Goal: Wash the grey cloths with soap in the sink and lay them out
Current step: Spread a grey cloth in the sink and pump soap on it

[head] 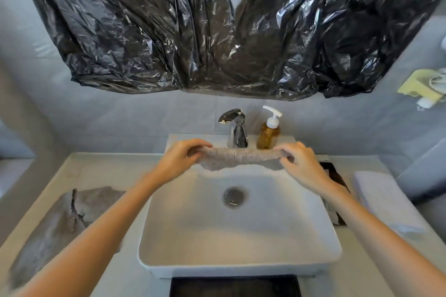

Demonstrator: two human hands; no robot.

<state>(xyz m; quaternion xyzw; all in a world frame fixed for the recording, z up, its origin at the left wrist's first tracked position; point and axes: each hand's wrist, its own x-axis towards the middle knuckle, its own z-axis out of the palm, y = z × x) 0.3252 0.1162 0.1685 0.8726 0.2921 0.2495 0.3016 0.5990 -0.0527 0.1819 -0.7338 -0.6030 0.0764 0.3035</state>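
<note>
A grey cloth (237, 158) hangs stretched over the back of the white sink (241, 260). My left hand (179, 158) pinches its left end and my right hand (300, 164) pinches its right end. Behind the cloth stand the chrome tap (235, 128) and an amber soap pump bottle (268, 134). More grey cloths (60, 219) lie spread on the counter left of the sink. The drain (233, 196) in the basin is uncovered.
A black plastic sheet (229, 26) hangs on the wall above the tap. A folded white towel (386, 200) and a dark item (334, 176) lie on the counter at the right. A yellow holder (421, 87) is fixed to the right wall.
</note>
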